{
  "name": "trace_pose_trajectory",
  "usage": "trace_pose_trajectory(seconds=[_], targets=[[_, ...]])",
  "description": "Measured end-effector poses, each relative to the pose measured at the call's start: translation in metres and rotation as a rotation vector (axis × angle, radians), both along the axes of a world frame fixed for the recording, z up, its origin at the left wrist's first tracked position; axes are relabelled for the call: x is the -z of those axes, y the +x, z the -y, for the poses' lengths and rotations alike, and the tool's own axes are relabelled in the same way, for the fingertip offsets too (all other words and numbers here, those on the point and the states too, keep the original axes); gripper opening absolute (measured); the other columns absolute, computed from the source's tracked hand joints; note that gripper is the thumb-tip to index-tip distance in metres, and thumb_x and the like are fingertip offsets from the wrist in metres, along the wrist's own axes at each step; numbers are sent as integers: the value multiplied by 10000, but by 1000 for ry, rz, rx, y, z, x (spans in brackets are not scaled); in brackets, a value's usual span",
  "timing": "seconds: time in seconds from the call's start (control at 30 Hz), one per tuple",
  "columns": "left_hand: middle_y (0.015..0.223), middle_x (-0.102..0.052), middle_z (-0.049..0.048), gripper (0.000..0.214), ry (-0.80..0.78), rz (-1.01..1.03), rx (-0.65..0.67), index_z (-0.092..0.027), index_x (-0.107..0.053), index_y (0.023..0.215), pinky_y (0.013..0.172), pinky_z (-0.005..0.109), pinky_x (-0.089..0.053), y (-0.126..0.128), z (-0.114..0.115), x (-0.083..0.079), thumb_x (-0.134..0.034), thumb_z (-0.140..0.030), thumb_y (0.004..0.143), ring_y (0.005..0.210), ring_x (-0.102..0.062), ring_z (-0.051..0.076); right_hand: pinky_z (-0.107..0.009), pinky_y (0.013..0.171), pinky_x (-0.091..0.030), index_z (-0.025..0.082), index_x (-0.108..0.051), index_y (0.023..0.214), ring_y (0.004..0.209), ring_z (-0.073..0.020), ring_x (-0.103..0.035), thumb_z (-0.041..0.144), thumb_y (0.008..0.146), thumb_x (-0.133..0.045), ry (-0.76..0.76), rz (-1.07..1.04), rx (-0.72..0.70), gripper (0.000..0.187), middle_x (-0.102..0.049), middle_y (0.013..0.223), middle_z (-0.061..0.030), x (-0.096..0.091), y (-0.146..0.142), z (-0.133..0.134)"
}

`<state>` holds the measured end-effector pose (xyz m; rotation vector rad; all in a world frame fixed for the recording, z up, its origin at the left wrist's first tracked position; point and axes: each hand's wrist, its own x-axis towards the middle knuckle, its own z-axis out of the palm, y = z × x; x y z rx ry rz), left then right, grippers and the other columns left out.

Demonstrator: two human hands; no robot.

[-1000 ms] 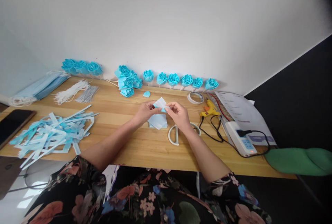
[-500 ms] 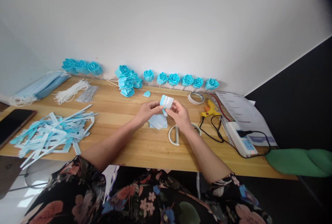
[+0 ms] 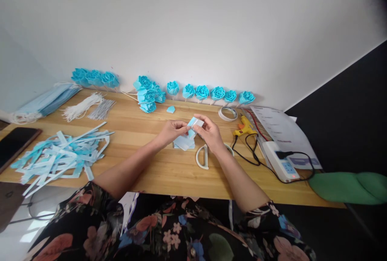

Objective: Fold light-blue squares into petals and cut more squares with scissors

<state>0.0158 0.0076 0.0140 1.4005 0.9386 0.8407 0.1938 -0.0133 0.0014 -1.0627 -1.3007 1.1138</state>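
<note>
Above the middle of the wooden table, my left hand and my right hand both pinch a small light-blue fabric piece, folded over between the fingertips. Just beneath the hands lies a small stack of similar blue cut pieces. White-handled scissors rest on the table right under my right wrist.
Several finished blue fabric roses line the wall. Blue and white scrap strips lie at left, with face masks, elastic loops and a phone. At right are a tape roll, yellow glue gun, power strip and papers.
The blue piece stood upright between my fingers half a second ago; now it is folded lower and smaller, with my right fingers curled over its top.
</note>
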Motion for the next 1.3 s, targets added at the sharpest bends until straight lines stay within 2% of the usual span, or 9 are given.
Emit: trace_pose_trajectory(seconds=[0.13, 0.27, 0.4, 0.57, 0.67, 0.9, 1.3], targets=[[582, -639, 10, 352, 14, -32, 87, -122, -650, 676, 515, 192, -401, 2, 2, -1, -707, -466, 725, 504, -509, 75, -235, 610, -465, 217, -663, 1008, 649, -118, -554, 409, 711, -757, -18, 15, 29, 366, -635, 778, 19, 4, 1, -1], [551, -613, -6, 341, 8, 1, 94, -123, -660, 710, 487, 187, -389, 1, 0, 2, -694, -461, 737, 468, -489, 68, -234, 592, -450, 195, -659, 850, 617, -116, -530, 423, 718, -741, -8, 52, 61, 275, -620, 725, 18, 7, 2, -1], [522, -577, -20, 368, -11, 42, 52, -116, -664, 731, 473, 188, -374, -1, -2, 2, -691, -483, 735, 451, -482, 68, -237, 620, -461, 200, -650, 854, 644, -121, -545, 381, 755, -709, 75, 114, 87, 214, -628, 744, 12, 2, 2, 1], [498, -554, -26, 381, -62, 72, 12, -118, -632, 691, 447, 194, -351, -1, 1, -2, -693, -493, 716, 412, -467, 66, -289, 755, -491, 208, -670, 831, 779, -161, -599, 213, 769, -637, 270, 358, 99, 71, -654, 825, -19, -7, 3, 5], [504, -556, -26, 390, -94, 100, 6, -119, -624, 690, 450, 198, -363, -1, 1, -3, -693, -502, 707, 410, -479, 70, -303, 781, -497, 216, -670, 812, 844, -175, -608, 130, 746, -584, 361, 408, 80, 139, -652, 873, -29, -8, 3, 4], [541, -580, -23, 416, -81, 102, 11, -121, -638, 707, 452, 195, -359, -1, -1, 0, -712, -530, 689, 423, -493, 67, -305, 763, -505, 223, -668, 817, 888, -182, -624, 79, 735, -544, 441, 451, 72, 206, -667, 901, -32, -5, 3, 2], [528, -555, -35, 388, -28, 59, -8, -122, -653, 762, 421, 188, -364, 0, -2, 4, -702, -503, 711, 415, -487, 70, -314, 780, -495, 230, -671, 818, 910, -186, -621, 67, 738, -530, 450, 482, 48, 229, -676, 921, -34, -6, 1, 3]])
